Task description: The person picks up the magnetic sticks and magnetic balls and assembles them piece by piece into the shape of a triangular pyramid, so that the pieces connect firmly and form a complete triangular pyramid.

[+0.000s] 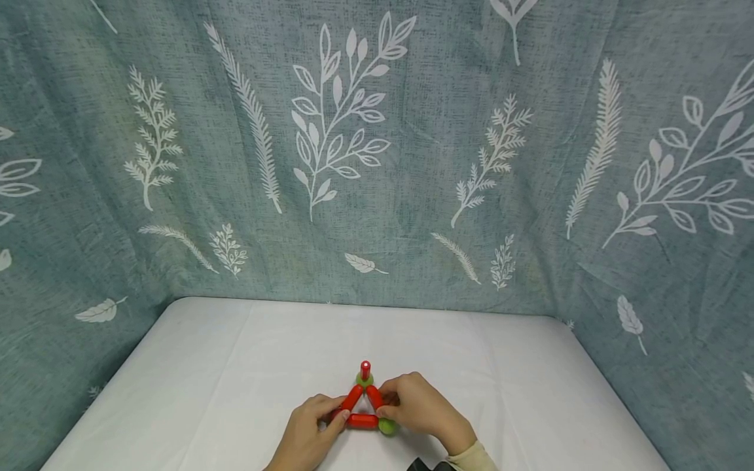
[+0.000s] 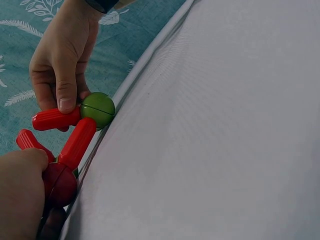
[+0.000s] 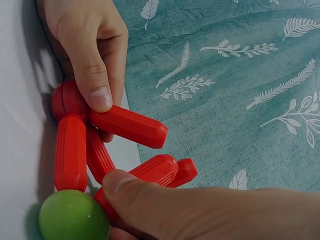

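Several red rods and balls form a triangular toy frame on the table. A front red rod [image 1: 362, 421] joins a red ball [image 3: 66, 102] at the left to a green ball [image 1: 387, 426] at the right. At the far corner another green ball [image 1: 363, 379] carries a raised red rod [image 1: 366, 368]. My left hand [image 1: 310, 425] pinches a ridged red rod [image 3: 132, 127] by the red ball, thumb on top. My right hand [image 1: 423, 407] grips another red rod [image 2: 55, 120] close to the right green ball, its fingers partly hidden behind.
A white cloth covers the table [image 1: 283, 353]. Behind it and along its sides hangs a blue-green curtain [image 1: 412, 196] with white leaf prints. A black wrist device [image 1: 432, 466] shows beside the right sleeve [image 1: 476, 458] at the bottom edge.
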`<state>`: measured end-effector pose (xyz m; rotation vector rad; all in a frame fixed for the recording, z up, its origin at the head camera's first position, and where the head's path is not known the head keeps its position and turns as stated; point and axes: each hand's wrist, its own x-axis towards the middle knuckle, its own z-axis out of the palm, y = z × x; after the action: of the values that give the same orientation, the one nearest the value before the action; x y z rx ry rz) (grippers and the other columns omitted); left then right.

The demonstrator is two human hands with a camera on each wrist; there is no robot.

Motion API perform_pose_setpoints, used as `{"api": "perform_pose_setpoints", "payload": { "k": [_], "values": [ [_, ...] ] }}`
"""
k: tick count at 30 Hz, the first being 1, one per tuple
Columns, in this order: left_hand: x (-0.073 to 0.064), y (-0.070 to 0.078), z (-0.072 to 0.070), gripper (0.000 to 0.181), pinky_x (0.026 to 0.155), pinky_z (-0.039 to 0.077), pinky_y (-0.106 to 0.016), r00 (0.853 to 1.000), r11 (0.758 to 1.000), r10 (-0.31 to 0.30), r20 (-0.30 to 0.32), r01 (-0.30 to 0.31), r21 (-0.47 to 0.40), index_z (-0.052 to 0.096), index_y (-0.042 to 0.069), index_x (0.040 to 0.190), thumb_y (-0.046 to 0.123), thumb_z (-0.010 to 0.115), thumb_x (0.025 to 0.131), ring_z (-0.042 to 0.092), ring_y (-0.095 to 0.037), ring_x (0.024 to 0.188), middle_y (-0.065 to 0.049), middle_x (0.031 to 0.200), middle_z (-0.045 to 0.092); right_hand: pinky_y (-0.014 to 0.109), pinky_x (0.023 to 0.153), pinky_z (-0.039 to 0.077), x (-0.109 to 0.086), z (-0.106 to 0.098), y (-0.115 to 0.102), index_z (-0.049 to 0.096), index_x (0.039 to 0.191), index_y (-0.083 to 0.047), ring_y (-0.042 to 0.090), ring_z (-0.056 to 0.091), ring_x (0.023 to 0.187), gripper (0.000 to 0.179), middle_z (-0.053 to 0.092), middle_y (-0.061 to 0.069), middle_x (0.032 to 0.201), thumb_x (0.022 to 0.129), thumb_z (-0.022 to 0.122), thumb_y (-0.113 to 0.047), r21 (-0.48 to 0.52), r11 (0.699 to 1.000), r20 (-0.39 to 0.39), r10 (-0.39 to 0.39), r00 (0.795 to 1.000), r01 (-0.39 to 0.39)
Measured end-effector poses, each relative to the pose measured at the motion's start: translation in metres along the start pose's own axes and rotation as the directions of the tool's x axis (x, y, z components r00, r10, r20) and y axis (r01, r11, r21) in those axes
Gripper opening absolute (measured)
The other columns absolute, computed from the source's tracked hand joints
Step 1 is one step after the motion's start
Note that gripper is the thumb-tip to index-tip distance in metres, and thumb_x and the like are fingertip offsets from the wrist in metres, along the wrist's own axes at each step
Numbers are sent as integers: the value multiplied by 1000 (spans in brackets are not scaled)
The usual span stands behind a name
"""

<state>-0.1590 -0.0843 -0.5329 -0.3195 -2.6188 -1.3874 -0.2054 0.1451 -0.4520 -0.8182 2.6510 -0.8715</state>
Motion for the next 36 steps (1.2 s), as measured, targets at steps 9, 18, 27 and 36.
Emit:
{"api": "perform_pose_setpoints", "payload": {
  "k": [9, 18, 27, 36],
  "values": [
    [-1, 1, 0, 30, 71, 47, -20, 1000, 1000, 5, -14, -5, 6, 77, 19, 119, 37, 70, 96, 53, 2, 82, 15, 95, 69, 19, 63, 50, 0, 0, -1, 78, 100, -9, -3, 59, 70, 16, 72, -10, 81, 87, 82, -17, -7, 1000, 0, 0, 1000, 0],
    [0, 3, -1, 27, 73, 47, -20, 1000, 1000, -13, -6, 13, -2, 78, 21, 118, 35, 72, 95, 54, 1, 83, 14, 94, 69, 21, 68, 53, -1, -10, 11, 78, 106, -8, 0, 66, 77, 26, 76, -6, 90, 87, 82, -25, 70, 998, 9, 0, 1000, -1],
    [1, 2, -2, 26, 71, 46, -20, 1000, 1000, -14, -7, 14, 6, 78, 22, 117, 35, 72, 95, 53, 1, 82, 15, 94, 69, 24, 82, 58, 9, -7, 21, 73, 120, -7, 17, 72, 99, 27, 76, 7, 114, 95, 73, -16, 128, 991, -235, 6, 972, 25],
    [0, 1, -1, 24, 74, 48, -20, 1000, 1000, 4, -20, -4, 8, 78, 21, 115, 32, 73, 95, 56, 2, 84, 16, 92, 69, 28, 86, 59, 25, 9, 22, 71, 125, -9, 23, 71, 107, 29, 73, 4, 122, 96, 70, -12, 191, 981, -313, 21, 950, 42]
  ]
}}
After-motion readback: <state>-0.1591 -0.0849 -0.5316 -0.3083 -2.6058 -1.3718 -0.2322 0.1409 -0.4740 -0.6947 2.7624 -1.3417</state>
